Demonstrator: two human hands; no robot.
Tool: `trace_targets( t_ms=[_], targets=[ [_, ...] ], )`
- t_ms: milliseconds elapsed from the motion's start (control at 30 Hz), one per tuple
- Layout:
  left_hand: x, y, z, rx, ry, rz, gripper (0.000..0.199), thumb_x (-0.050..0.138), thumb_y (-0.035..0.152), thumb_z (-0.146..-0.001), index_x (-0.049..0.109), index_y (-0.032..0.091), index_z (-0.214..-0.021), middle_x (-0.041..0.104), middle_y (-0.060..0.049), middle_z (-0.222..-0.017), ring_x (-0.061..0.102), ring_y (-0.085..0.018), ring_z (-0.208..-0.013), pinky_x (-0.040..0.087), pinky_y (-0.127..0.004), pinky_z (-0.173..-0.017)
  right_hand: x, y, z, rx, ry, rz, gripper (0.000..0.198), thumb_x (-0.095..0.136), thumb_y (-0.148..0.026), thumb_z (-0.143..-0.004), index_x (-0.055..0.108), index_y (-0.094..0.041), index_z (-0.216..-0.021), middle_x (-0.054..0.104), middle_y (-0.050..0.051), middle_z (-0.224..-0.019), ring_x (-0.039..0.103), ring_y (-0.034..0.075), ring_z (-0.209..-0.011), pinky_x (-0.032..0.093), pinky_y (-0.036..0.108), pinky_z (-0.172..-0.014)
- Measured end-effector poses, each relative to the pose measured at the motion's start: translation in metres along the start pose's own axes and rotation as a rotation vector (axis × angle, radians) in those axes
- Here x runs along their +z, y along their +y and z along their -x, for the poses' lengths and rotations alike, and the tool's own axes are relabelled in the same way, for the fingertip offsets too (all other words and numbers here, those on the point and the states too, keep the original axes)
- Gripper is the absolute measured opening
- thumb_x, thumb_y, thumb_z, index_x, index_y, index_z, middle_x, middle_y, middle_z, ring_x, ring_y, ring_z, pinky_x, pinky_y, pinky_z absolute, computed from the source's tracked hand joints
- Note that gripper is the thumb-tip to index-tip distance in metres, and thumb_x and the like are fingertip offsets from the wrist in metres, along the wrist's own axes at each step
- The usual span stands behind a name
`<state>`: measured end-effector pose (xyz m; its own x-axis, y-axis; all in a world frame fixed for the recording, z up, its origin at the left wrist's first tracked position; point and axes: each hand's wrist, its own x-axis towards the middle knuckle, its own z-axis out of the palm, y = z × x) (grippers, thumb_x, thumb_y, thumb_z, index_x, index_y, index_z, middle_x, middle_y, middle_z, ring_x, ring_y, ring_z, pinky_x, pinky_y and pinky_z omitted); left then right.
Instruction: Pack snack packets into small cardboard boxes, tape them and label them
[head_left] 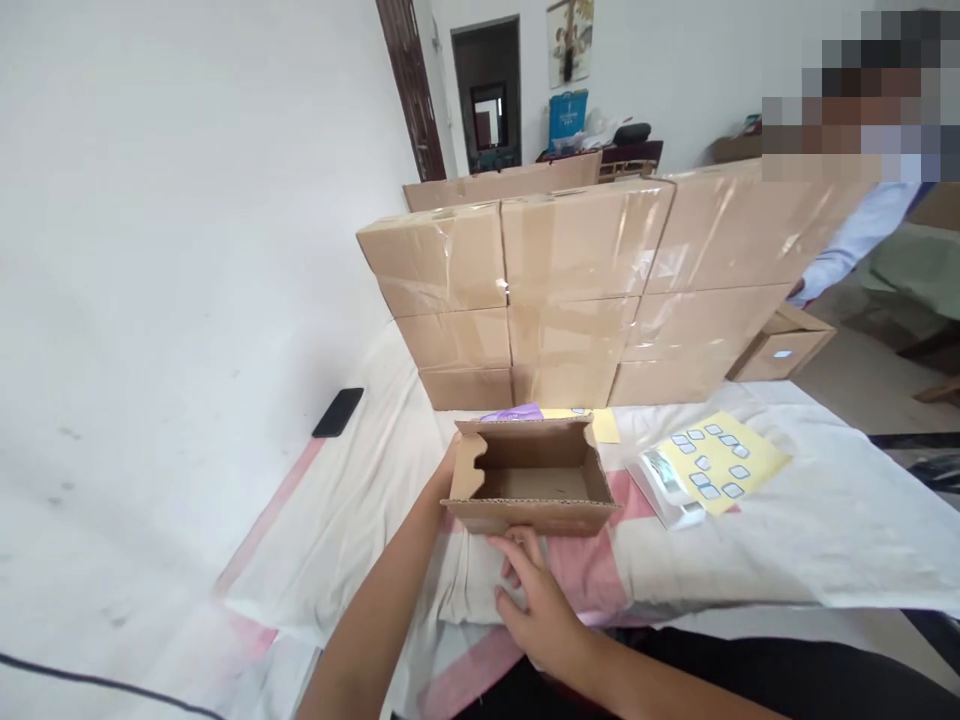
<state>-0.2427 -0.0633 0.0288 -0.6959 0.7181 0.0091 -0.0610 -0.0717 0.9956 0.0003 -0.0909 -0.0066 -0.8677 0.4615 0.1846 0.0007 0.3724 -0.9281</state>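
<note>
An open-topped cardboard box [534, 518] sits in front of me on the cloth-covered table, its inside bare and a notched flap at its left end. My left hand [451, 462] is against the box's left side; its fingers are hidden behind the cardboard. At the lower front edge, my right hand [536, 600] has its fingertips near or touching the box, thumb and fingers apart and loosely bent, holding nothing. Just behind the box lie a purple item [514, 412] and a yellow sheet [606, 426], both partly covered.
Taped cardboard boxes [570, 255] form a stacked wall behind. To the right are a yellow sticker sheet [724, 462] and a clear plastic packet [673, 490]. A black phone [338, 412] lies left. Beyond the stack, a person's sleeve [855, 245] reaches toward another open box [780, 350].
</note>
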Motion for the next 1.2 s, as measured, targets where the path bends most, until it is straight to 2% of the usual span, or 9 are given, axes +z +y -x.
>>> trace_targets(
  t_ms=[133,267,467,600,733,867,967,1067,1200],
  targets=[
    [-0.004,0.01,-0.014,-0.023,0.035,-0.011,0.03,0.062,0.043,-0.096,0.065,0.015,-0.108,0.068,-0.005,-0.103,0.065,-0.017,-0.087,0.058,-0.035,-0.078,-0.012,-0.031,0.0,-0.038,-0.077,-0.024,0.061,0.053,-0.006,-0.078,0.049,-0.031,-0.134,0.051,0.007,-0.126,0.062,0.018,-0.092,0.058,0.036,-0.082],
    [-0.02,0.041,-0.016,0.066,0.202,0.046,0.03,0.066,0.044,-0.092,0.064,0.016,-0.101,0.066,-0.003,-0.093,0.063,-0.014,-0.078,0.054,-0.03,-0.072,-0.037,-0.078,-0.002,-0.277,-0.116,0.052,0.048,0.053,-0.009,-0.081,0.052,-0.029,-0.126,0.057,0.007,-0.12,0.063,0.02,-0.094,0.057,0.04,-0.086],
    [-0.038,0.122,0.014,0.308,0.37,0.144,0.039,0.073,0.05,-0.073,0.062,0.024,-0.1,0.067,0.002,-0.09,0.063,-0.012,-0.078,0.049,-0.026,-0.073,-0.077,-0.12,-0.023,-0.61,0.124,0.192,0.045,0.054,-0.012,-0.088,0.052,-0.03,-0.13,0.061,0.009,-0.112,0.064,0.025,-0.1,0.057,0.04,-0.083],
    [-0.023,0.16,0.052,0.321,0.292,0.073,0.035,0.076,0.043,-0.068,0.067,0.02,-0.093,0.067,0.001,-0.079,0.062,-0.016,-0.074,0.048,-0.027,-0.069,-0.104,-0.127,-0.046,-0.734,0.358,0.539,0.066,0.064,-0.015,-0.087,0.045,-0.037,-0.146,0.051,0.013,-0.144,0.046,0.04,-0.135,0.042,0.064,-0.109],
    [0.0,0.17,0.083,0.247,0.152,-0.085,0.029,0.077,0.04,-0.073,0.072,0.016,-0.087,0.066,-0.002,-0.072,0.062,-0.019,-0.073,0.049,-0.03,-0.067,-0.135,-0.135,-0.064,-0.702,0.323,0.711,0.08,0.068,-0.013,-0.083,0.041,-0.044,-0.152,0.034,0.007,-0.162,0.024,0.048,-0.15,0.016,0.079,-0.115],
    [0.011,0.164,0.09,0.159,0.084,-0.186,0.038,0.07,0.054,-0.081,0.071,0.016,-0.085,0.067,-0.004,-0.075,0.06,-0.018,-0.068,0.049,-0.029,-0.062,-0.165,-0.128,-0.08,-0.596,0.11,0.561,0.097,0.074,-0.015,-0.074,0.032,-0.036,-0.159,0.043,0.012,-0.152,0.041,0.042,-0.141,0.037,0.066,-0.114],
    [0.011,0.155,0.086,0.115,0.088,-0.245,0.042,0.063,0.059,-0.086,0.07,0.019,-0.096,0.071,-0.011,-0.106,0.066,-0.024,-0.097,0.052,-0.031,-0.077,-0.184,-0.115,-0.09,-0.469,0.03,0.349,0.096,0.076,-0.021,-0.073,0.034,-0.033,-0.158,0.046,0.012,-0.145,0.052,0.034,-0.133,0.05,0.053,-0.108],
    [0.008,0.143,0.082,0.022,0.088,-0.34,0.051,0.074,0.056,-0.078,0.066,0.021,-0.114,0.06,-0.016,-0.139,0.061,-0.03,-0.119,0.052,-0.033,-0.085,-0.198,-0.109,-0.092,-0.396,0.032,0.191,0.086,0.075,-0.024,-0.075,0.041,-0.031,-0.154,0.047,0.011,-0.145,0.051,0.031,-0.135,0.051,0.047,-0.107],
    [0.007,0.136,0.083,-0.176,-0.049,-0.48,0.08,0.087,0.054,-0.063,0.058,0.023,-0.131,0.044,-0.021,-0.156,0.061,-0.036,-0.121,0.055,-0.035,-0.079,-0.211,-0.112,-0.09,-0.35,0.008,-0.008,0.077,0.078,-0.033,-0.078,0.047,-0.031,-0.149,0.046,0.01,-0.152,0.047,0.033,-0.14,0.049,0.046,-0.108]
  ],
)
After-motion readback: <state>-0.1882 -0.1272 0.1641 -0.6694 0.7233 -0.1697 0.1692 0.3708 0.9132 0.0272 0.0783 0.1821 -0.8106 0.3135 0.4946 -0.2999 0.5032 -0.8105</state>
